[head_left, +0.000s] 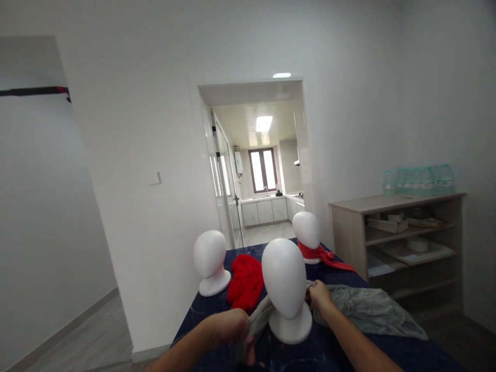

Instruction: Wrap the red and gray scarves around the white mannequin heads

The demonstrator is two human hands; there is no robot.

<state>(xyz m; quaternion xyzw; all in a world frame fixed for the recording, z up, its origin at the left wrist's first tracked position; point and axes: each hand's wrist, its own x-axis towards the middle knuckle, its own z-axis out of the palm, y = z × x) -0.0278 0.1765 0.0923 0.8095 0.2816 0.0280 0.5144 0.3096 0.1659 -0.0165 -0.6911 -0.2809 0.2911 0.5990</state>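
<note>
A white mannequin head (284, 279) stands upright on its base near the front of the dark blue table (321, 356). A grey scarf (364, 307) passes behind its neck, with a long end spread over the table to the right. My left hand (232, 328) grips the scarf left of the neck; its fingers are partly blurred. To the right of the neck, my right hand (321, 298) is closed on the same scarf. A crumpled red scarf (246, 281) lies left of this head, beside a second bare mannequin head (211, 261).
At the back right, a third mannequin head (307, 230) wears a red scarf (320, 253) round its neck, the ends trailing right. A wooden shelf unit (349, 227) with bottled water (424, 180) on top stands right of the table. Beyond is a kitchen doorway.
</note>
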